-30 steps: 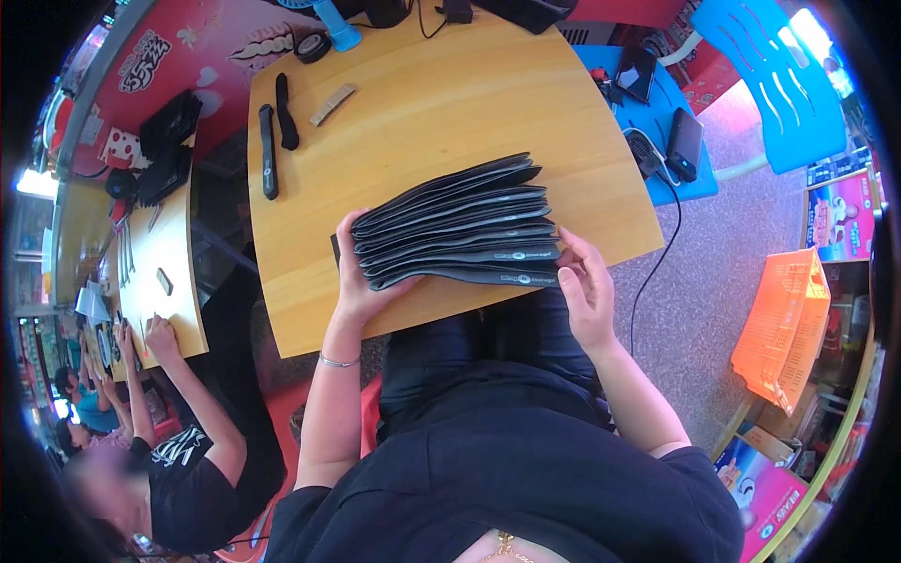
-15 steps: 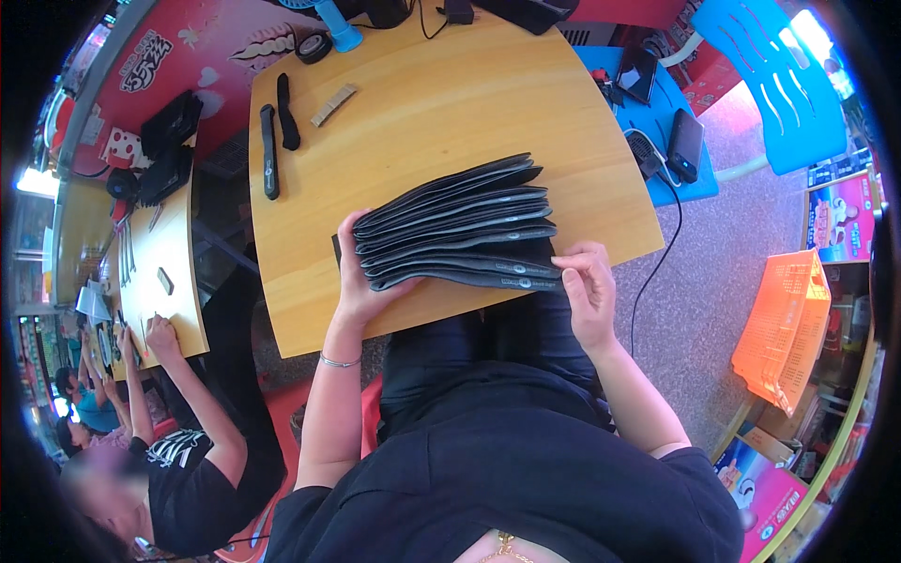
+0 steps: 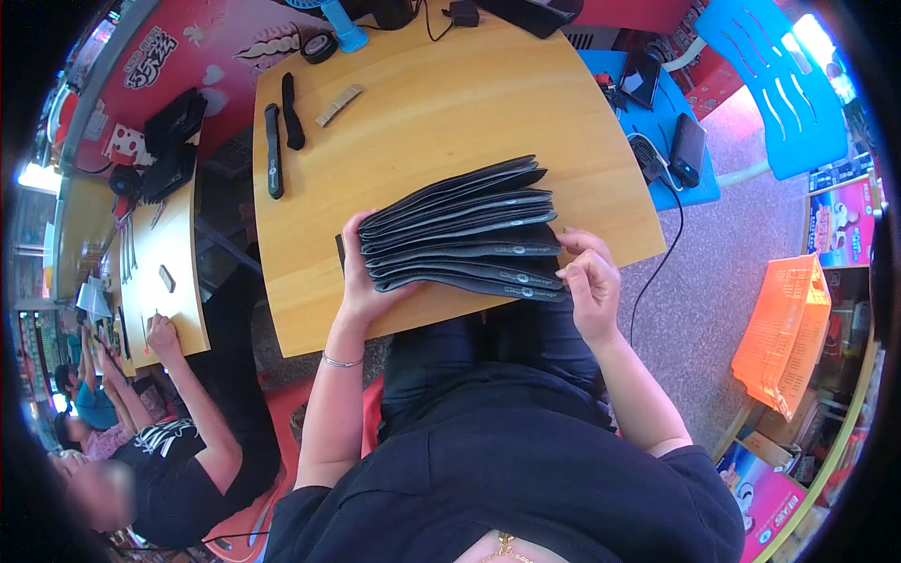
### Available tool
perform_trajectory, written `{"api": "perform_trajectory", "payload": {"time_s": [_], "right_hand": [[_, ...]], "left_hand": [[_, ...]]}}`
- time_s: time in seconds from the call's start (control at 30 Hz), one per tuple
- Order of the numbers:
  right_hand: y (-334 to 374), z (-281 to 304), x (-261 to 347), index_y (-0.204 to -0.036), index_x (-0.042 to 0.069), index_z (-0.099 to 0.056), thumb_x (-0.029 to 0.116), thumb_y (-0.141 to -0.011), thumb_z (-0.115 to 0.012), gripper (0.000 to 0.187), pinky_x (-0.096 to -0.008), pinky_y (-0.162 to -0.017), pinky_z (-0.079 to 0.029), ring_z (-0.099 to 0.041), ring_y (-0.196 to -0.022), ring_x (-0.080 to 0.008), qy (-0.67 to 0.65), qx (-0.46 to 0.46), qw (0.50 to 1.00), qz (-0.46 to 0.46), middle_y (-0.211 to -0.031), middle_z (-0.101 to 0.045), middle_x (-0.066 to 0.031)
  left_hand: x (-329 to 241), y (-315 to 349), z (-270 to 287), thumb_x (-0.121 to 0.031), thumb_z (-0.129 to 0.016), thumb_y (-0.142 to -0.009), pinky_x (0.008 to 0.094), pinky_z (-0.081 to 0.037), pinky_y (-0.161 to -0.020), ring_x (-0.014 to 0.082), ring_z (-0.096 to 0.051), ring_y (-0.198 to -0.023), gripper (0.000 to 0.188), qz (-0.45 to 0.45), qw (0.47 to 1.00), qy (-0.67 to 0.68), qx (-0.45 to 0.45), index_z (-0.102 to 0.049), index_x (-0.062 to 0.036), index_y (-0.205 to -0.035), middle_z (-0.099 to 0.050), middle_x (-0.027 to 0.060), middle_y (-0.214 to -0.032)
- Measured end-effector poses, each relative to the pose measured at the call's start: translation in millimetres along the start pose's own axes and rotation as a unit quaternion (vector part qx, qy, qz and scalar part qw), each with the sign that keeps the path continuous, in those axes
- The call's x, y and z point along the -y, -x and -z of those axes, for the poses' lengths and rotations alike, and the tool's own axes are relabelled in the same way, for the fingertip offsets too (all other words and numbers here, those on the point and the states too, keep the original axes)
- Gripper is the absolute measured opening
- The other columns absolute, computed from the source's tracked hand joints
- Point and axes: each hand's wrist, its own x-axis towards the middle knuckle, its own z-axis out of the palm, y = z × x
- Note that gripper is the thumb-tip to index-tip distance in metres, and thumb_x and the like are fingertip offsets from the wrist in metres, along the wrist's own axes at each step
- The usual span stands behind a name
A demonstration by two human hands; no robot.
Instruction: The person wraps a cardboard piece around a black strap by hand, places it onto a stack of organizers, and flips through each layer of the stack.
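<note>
A thick bundle of flat black pieces [image 3: 460,230], cloth-like with small pale print along their edges, stands over the near part of the wooden table. Gripping its left end is my left hand [image 3: 361,277], with the fingers partly hidden behind it. On the right the pieces fan apart. There my right hand [image 3: 591,286] has its fingertips closed at the right end of the lower pieces, near the table's front edge. Two black strips, a printed strip [image 3: 273,150] and a plain one [image 3: 292,113], lie at the far left of the table beside a beige segmented bar [image 3: 339,105].
A blue fan stand [image 3: 347,30] and a black tape roll [image 3: 319,47] are at the back. On the right, a blue stool [image 3: 690,192] carries a power bank and cables. An orange crate [image 3: 784,333] stands lower right. Another person [image 3: 188,450] works at the left table [image 3: 188,310].
My right fingers have shifted to the pieces above the bottom one, and another printed edge now shows apart from the bundle. My left hand keeps its grip.
</note>
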Motion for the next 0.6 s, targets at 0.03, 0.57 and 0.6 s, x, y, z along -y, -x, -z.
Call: {"api": "perform_trajectory", "payload": {"time_s": [0.03,0.57,0.6], "right_hand": [[0.0,-0.8,0.1,-0.071,0.001,-0.057,0.009,-0.088,-0.062,0.02,-0.0365,-0.09,-0.046,-0.059,-0.113,-0.0299,-0.004,-0.003,1.0,0.0,-0.111,-0.065,-0.0177],[1.6,-5.1,-8.0,-0.091,0.0,-0.058,0.005,-0.092,-0.06,0.006,-0.0277,-0.079,-0.052,-0.066,-0.103,-0.0246,-0.089,-0.012,0.996,-0.023,-0.095,-0.064,-0.012],[1.6,-6.0,-4.5,-0.091,0.0,-0.058,0.005,-0.092,-0.06,0.006,-0.0277,-0.079,-0.052,-0.066,-0.103,-0.0246,-0.09,-0.012,0.996,-0.023,-0.095,-0.064,-0.012]], "left_hand": [[0.1,0.2,0.1,-0.006,-0.089,-0.057,0.0341,-0.044,-0.099,0.0194,-0.052,-0.113,0.099,0.0,1.0,0.0,0.0,-0.03,-0.0074,-0.137,-0.05,0.0089,-0.121],[-5.1,-0.8,-1.3,-0.006,-0.089,-0.058,0.0345,-0.044,-0.099,0.0197,-0.053,-0.113,0.101,0.003,1.0,0.008,0.007,-0.028,-0.0081,-0.139,-0.051,0.0092,-0.122],[-5.2,-0.7,-1.3,-0.006,-0.089,-0.059,0.0346,-0.044,-0.099,0.0197,-0.053,-0.113,0.101,0.004,1.0,0.013,0.007,-0.028,-0.0082,-0.139,-0.051,0.0091,-0.122]]}}
